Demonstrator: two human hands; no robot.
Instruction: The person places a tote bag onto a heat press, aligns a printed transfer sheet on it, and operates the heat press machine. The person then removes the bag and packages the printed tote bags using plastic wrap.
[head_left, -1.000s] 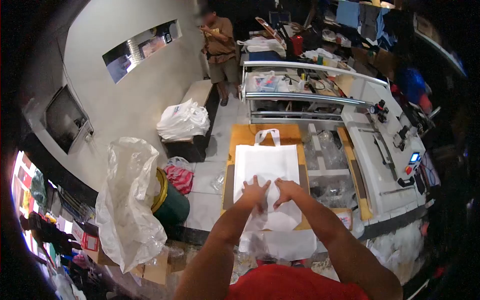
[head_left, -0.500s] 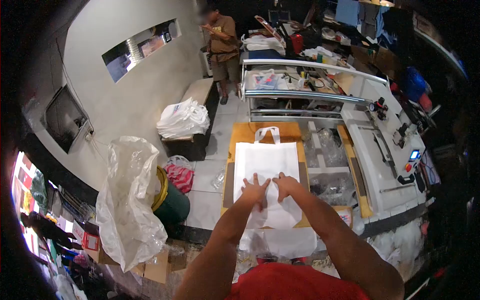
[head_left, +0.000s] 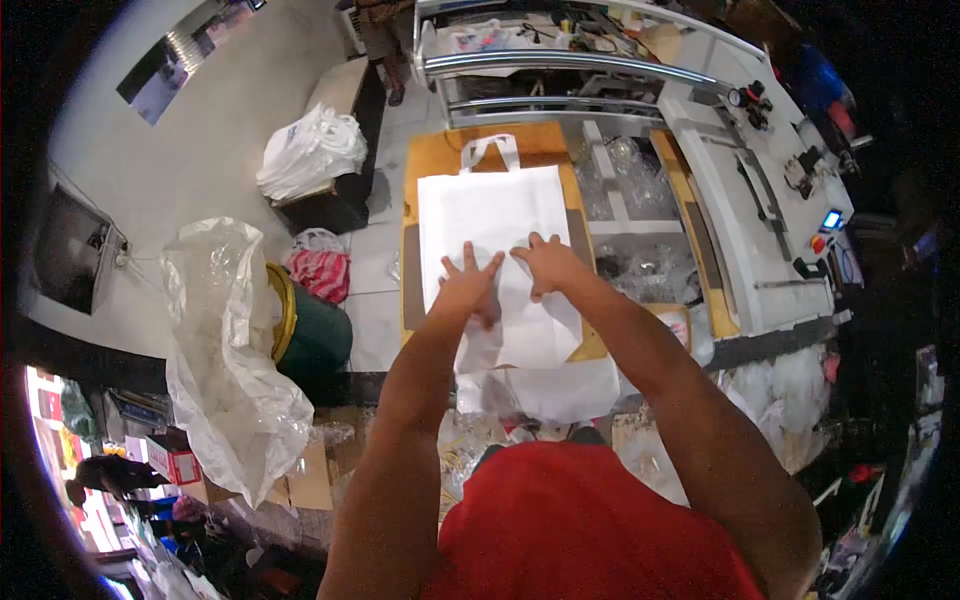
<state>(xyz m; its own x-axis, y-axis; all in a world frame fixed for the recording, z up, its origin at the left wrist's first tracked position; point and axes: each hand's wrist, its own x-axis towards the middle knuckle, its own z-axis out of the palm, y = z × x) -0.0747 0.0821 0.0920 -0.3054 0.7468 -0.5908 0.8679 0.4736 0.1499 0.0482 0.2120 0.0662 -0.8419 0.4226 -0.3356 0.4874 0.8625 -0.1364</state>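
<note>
A white tote bag (head_left: 495, 215) lies flat on a tan board (head_left: 430, 150), its looped handle pointing away from me. My left hand (head_left: 470, 285) presses on the bag's lower left part with fingers spread. Close beside it, my right hand (head_left: 548, 265) rests on the bag's right half, fingers apart and bent a little. Neither hand grips anything. Another white piece of material (head_left: 545, 388) hangs below the bag's near edge, close to my body.
A machine with a white frame (head_left: 720, 220) and metal rollers (head_left: 580, 62) stands right and behind. To the left are a green bin (head_left: 318, 325), a large plastic sack (head_left: 225, 350) and stacked white bags (head_left: 312, 152) on a bench. A person (head_left: 385, 30) stands at the back.
The view has tilted downward, so the bag and my hands sit higher in it. Both hands stay on the bag in nearly the same places, with the right fingers slightly more spread.
</note>
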